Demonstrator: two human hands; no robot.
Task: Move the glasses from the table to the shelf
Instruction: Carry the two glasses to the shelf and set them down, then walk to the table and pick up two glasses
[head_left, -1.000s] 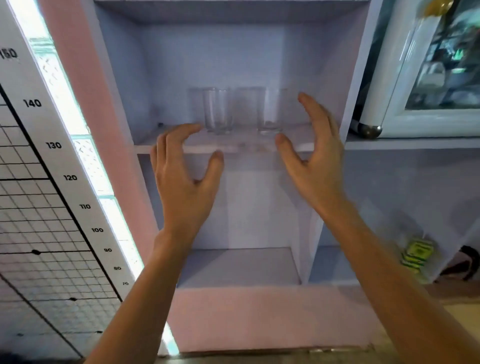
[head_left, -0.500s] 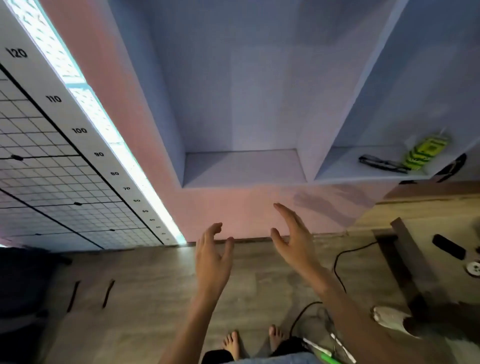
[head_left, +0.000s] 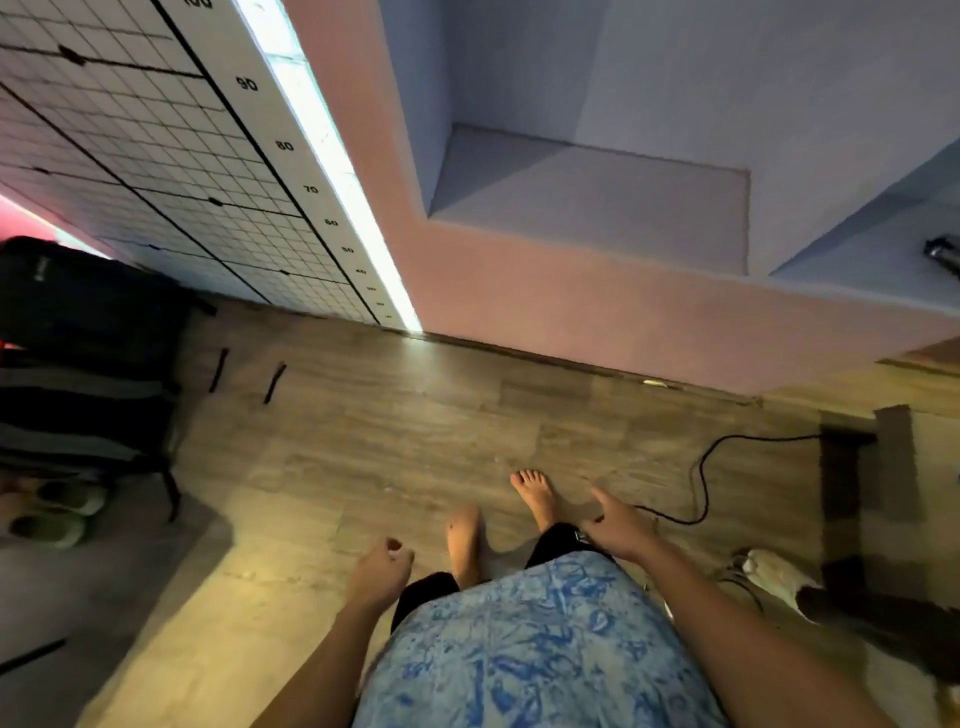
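Note:
No glasses show in the head view now; they and the upper shelf are out of frame. Only the bottom compartment of the lilac shelf unit (head_left: 587, 208) is visible, with nothing in it. My left hand (head_left: 379, 571) hangs low by my left hip, fingers loosely curled, holding nothing. My right hand (head_left: 621, 527) is lowered beside my right thigh, fingers relaxed and spread, also holding nothing. Both hands are far below the shelf, over the wooden floor.
A black cable (head_left: 701, 488) loops across the floor to the right of my bare feet. A dark bag (head_left: 83, 332) and shoes (head_left: 52, 514) sit at the left. A measuring grid board (head_left: 182, 156) leans left of the shelf unit. White cloth (head_left: 774, 571) lies lower right.
The view has tipped down from the shelf with two glasses to the floor. Both hands have dropped from shelf height to my sides, holding nothing throughout.

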